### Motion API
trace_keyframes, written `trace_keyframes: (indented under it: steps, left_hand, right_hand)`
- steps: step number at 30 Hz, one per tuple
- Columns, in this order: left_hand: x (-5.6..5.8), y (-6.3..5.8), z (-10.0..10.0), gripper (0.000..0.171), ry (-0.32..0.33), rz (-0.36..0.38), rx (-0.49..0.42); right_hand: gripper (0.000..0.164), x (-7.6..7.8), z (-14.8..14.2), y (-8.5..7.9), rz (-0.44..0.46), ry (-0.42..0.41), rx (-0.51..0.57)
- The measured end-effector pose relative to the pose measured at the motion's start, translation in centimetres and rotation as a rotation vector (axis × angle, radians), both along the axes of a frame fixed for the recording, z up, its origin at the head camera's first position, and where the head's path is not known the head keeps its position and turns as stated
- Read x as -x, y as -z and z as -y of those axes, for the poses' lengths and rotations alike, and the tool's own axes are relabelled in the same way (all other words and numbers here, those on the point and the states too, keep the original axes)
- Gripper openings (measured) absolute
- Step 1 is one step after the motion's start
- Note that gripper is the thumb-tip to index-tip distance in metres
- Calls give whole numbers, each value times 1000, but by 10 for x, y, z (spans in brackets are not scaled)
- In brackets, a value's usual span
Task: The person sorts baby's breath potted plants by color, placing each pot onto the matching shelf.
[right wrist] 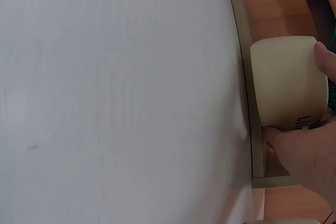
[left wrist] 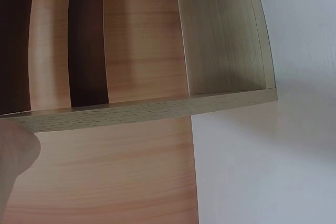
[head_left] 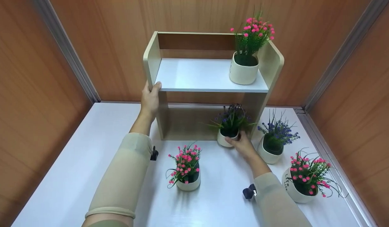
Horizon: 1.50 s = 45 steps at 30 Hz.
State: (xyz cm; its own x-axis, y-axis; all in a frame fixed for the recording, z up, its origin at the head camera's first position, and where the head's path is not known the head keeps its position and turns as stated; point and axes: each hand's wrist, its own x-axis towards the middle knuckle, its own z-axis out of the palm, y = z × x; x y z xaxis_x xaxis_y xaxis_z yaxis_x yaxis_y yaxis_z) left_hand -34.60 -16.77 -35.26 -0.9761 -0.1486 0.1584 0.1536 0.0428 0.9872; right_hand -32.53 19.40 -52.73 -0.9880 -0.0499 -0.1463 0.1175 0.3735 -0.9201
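Observation:
A small two-level shelf (head_left: 194, 126) stands against the back wall. My left hand (head_left: 150, 97) grips its left side panel at the height of the upper board, thumb at the front. In the lower level, on the right, sits a white pot with dark purple flowers (head_left: 225, 141). My right hand (head_left: 243, 145) holds this pot from its right side, thumb at the front; in the right wrist view the white pot (right wrist: 289, 80) shows part of its dark lettering. Above, a white pot with pink flowers (head_left: 243, 72) stands at the right of the upper board (head_left: 194, 74).
Another potted pink-flowered plant (head_left: 188, 184) stands on the white table (head_left: 115, 123) before the shelf. Right of the shelf are a potted blue-purple plant (head_left: 270, 153) and a lettered pot with pink flowers (head_left: 297, 192), close to my right forearm. Wooden walls (head_left: 33, 78) enclose the table.

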Motion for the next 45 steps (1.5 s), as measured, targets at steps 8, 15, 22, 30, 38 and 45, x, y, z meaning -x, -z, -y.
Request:
trace_keyframes:
  steps: [8,15,22,30,38,45]
  left_hand:
    - [4,5,3,65,4,-16,7]
    - [20,21,7,62,-27,-33,11]
    - [20,23,5,63,-44,-31,19]
    - [18,24,5,63,-32,-44,17]
    - [17,23,2,63,-24,-40,31]
    - [18,24,5,62,-35,-45,46]
  right_hand:
    - [100,12,0,1,27,36,39]
    - [93,22,1,1,27,15,79]
    - [93,31,2,1,77,41,132]
    - [91,34,3,-11,93,33,219]
    - [87,35,4,-17,57,56,216]
    - [87,43,3,-3,38,33,194]
